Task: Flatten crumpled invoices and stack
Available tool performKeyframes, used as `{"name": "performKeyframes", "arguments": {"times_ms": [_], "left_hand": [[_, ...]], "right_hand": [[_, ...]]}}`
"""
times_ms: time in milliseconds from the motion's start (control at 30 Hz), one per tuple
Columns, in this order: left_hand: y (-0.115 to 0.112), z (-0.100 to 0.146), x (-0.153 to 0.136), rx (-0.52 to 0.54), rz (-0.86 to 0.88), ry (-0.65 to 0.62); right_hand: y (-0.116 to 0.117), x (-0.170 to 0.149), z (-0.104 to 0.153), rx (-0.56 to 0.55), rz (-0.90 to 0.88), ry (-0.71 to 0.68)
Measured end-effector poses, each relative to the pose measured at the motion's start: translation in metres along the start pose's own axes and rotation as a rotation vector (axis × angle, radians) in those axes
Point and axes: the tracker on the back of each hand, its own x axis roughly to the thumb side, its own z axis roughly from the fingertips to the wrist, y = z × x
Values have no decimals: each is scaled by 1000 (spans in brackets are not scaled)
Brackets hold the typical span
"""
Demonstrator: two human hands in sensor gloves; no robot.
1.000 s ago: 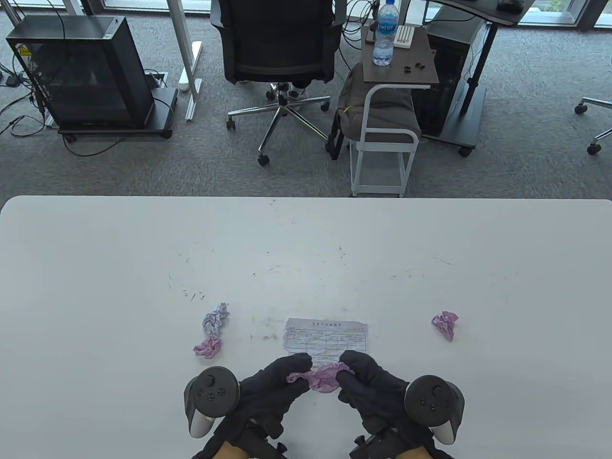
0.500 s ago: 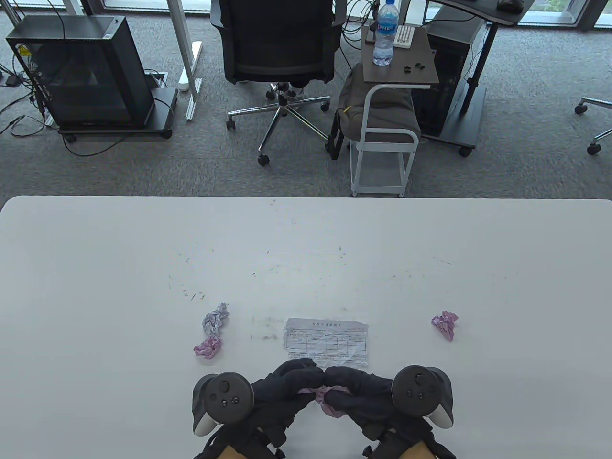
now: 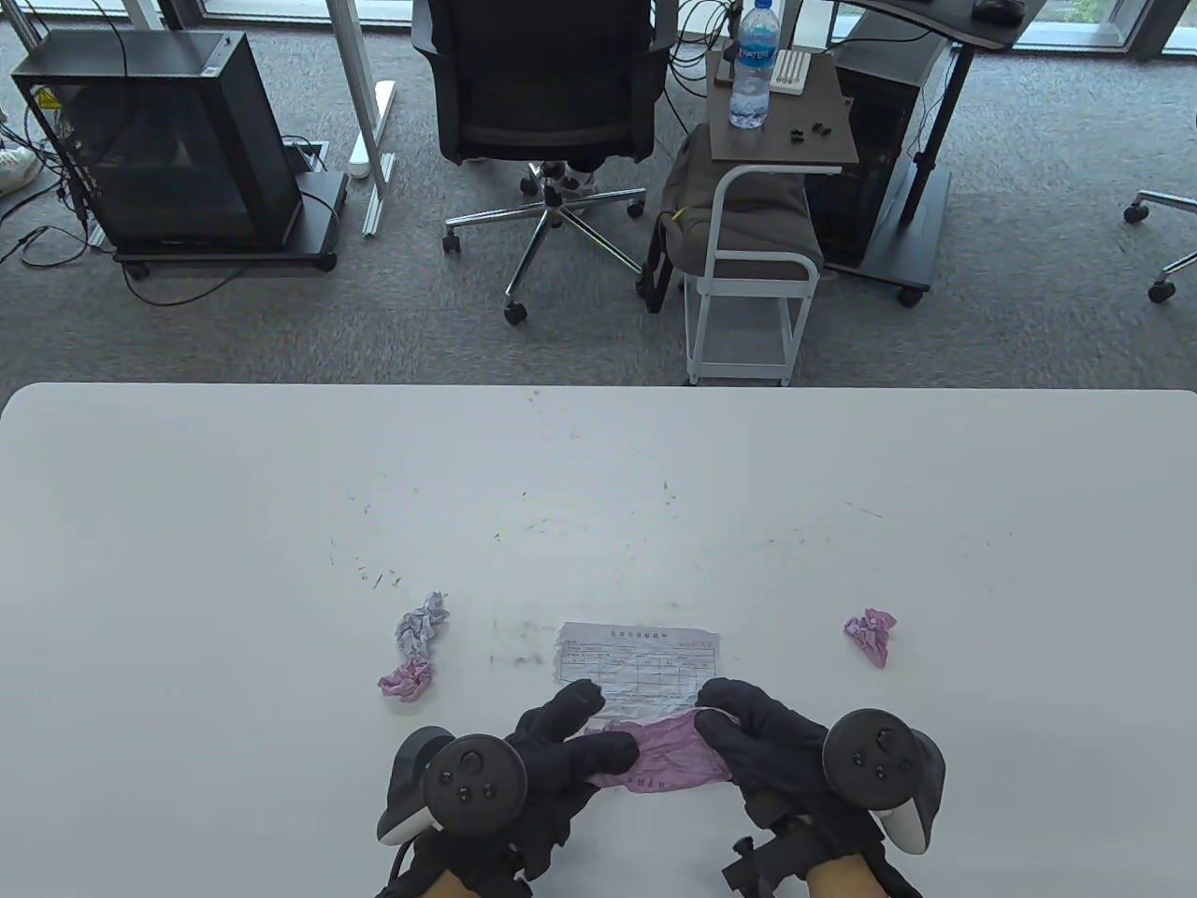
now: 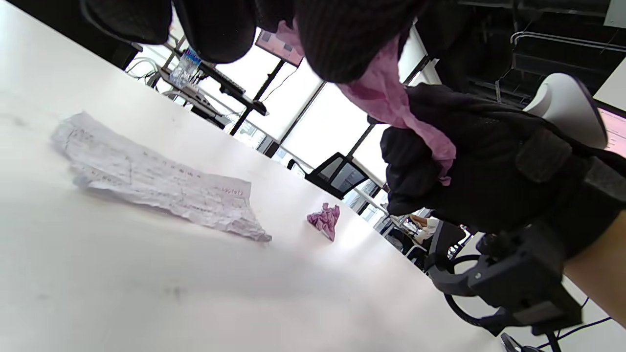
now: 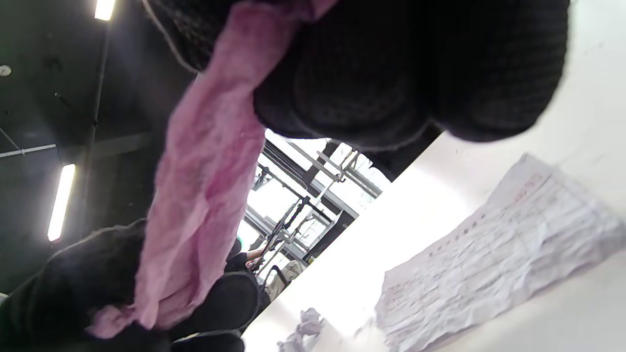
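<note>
Both gloved hands hold a pink crumpled invoice [image 3: 669, 753] stretched between them, just above the white table's near edge. My left hand [image 3: 570, 739] pinches its left end, and my right hand [image 3: 748, 730] pinches its right end. The pink invoice [image 4: 391, 100] hangs between the fingers in the left wrist view, and the pink invoice [image 5: 205, 195] fills the right wrist view too. A flattened white invoice [image 3: 638, 662] lies on the table just beyond the hands. Three crumpled balls lie around: a white one [image 3: 421, 625], a pink one [image 3: 408, 678] and another pink one [image 3: 872, 634].
The white table [image 3: 598, 505] stretches far beyond the papers. Behind it on the carpet stand an office chair [image 3: 547, 103], a small cart with a water bottle [image 3: 754, 65], and a black computer case [image 3: 159, 140].
The hands met over the bunched pink invoice, then drew apart sideways, and the sheet is now spread wider between them.
</note>
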Motion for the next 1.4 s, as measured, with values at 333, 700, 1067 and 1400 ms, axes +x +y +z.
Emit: {"name": "performKeyframes", "arguments": {"times_ms": [333,700,1067,1400], "left_hand": [[6,13,-41,192,565,137],[-6,3,-35,159,827,29],[10,11,-27,273,545,45],[-17,-4,-17,58,572,45]], "right_hand": [[3,13,5,-105,9,-105],[15,19,9,-76,-152,-136],[22,7,0,231,-110,-101],[49,33,5,238,-9,-155]]}}
